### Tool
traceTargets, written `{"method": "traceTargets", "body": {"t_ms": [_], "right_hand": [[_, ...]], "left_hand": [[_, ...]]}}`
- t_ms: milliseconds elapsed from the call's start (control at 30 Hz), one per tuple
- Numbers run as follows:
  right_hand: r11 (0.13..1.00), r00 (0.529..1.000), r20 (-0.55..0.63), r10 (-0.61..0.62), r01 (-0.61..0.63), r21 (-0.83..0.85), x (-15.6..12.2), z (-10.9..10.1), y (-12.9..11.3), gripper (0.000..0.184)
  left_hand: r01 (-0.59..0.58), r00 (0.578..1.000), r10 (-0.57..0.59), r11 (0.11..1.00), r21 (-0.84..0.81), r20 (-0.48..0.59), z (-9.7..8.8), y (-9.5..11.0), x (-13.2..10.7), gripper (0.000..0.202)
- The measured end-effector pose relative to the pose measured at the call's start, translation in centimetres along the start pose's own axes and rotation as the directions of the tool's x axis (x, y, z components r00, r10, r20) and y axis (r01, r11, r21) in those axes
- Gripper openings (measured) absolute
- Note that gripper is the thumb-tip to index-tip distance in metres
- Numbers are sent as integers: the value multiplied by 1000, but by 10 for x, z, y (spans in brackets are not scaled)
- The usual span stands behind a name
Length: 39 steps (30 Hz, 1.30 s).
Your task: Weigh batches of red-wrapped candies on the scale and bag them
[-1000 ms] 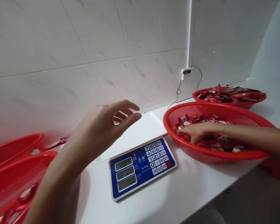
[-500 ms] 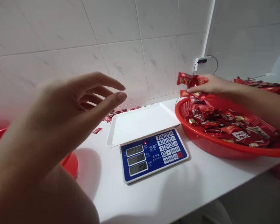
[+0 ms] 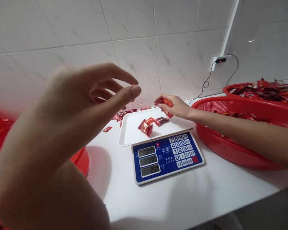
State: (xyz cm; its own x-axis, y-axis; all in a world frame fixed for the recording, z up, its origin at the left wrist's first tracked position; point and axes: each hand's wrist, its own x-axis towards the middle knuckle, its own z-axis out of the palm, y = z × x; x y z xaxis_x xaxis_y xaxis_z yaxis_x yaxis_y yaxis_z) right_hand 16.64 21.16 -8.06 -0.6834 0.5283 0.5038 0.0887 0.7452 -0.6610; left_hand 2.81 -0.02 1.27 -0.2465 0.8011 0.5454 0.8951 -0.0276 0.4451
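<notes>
Curled around red-wrapped candies [image 3: 167, 102], the right hand [image 3: 177, 106] hangs low over the white tray [image 3: 131, 127] of an electronic scale [image 3: 169, 157], its raised rim containing loose candies [image 3: 146, 127]; the left hand [image 3: 83, 92], half-curled and apparently empty, hovers aside, leaving the readouts [image 3: 149, 161] visible.

White table [image 3: 134, 204], scale and baskets on top
Scale [image 3: 168, 156] in front of right fingers [image 3: 165, 96], white tray [image 3: 131, 131] below them; large red basket [image 3: 230, 153] right of right fingers; second red basket [image 3: 228, 91] same side, farther back; small red packets [image 3: 124, 114] strewn beyond left fingers [image 3: 124, 97]; one loose packet [image 3: 107, 129] just beside those; left red basket [image 3: 83, 164] nearer than left fingers, mostly hidden
</notes>
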Motion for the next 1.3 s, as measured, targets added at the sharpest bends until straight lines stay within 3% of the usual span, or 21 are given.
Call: {"method": "traceTargets", "body": {"t_ms": [133,233,433,567,667,900,1300], "right_hand": [[994,967,-254,5,23,107,4,-7,1,12],[985,943,-324,74,-18,171,7,-5,3,11],[972,958,-247,143,-88,219,2,4,4,13],[955,982,-67,178,-155,254,-6,11,1,21],[962,992,24,127,-129,240,-9,15,-1,26],[989,971,-233,58,-25,143,-5,10,3,24],[991,985,-165,52,-31,127,-7,15,10,22]], "left_hand": [[-98,995,98,994,44,21,4,0,2,38],[-112,992,111,994,10,63,11,1,3,35],[-126,987,126,992,-5,100,20,0,7,41],[-175,977,177,984,-22,119,22,0,8,35],[-200,968,203,979,-36,148,23,1,8,29],[-200,965,202,979,-30,166,24,2,8,26],[-218,960,208,976,29,188,26,3,5,33]]}}
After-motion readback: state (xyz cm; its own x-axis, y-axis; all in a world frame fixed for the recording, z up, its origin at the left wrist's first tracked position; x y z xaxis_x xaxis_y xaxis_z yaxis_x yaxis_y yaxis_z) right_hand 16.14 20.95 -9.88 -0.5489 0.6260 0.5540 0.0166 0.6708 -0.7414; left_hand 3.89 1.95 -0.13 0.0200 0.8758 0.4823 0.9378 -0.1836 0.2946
